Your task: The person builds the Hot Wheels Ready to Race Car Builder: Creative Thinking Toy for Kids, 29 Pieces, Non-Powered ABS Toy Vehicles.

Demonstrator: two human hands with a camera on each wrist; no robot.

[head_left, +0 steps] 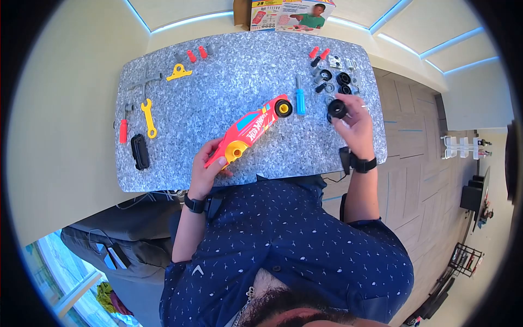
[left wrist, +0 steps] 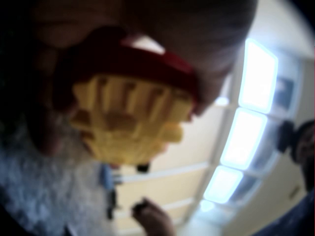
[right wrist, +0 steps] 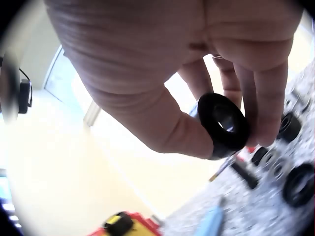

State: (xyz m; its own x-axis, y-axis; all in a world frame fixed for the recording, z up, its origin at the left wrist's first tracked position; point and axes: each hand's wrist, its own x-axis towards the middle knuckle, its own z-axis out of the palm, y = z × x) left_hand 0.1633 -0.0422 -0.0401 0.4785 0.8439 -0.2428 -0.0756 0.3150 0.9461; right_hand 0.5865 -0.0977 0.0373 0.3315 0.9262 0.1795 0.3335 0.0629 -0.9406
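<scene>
A red toy car [head_left: 248, 129] with yellow parts is gripped at one end by the left hand [head_left: 206, 171]. One black wheel with a yellow centre [head_left: 283, 108] is on its far end; a bare yellow hub [head_left: 236, 152] shows near the left hand. In the left wrist view the car's yellow underside [left wrist: 130, 118] faces the camera, blurred. Between thumb and fingers the right hand [head_left: 357, 125] pinches a black tyre [head_left: 337, 109], above the table's right side. The right wrist view shows the hole of that tyre [right wrist: 223, 123].
Black wheels [head_left: 344, 79], grey rings and red pieces [head_left: 314, 52] lie at the back right. A blue screwdriver [head_left: 300, 101] lies beside the car. At the left are a yellow wrench [head_left: 148, 117], a grey cross-shaped piece [head_left: 146, 80], a black part [head_left: 140, 152] and a red cylinder [head_left: 123, 131].
</scene>
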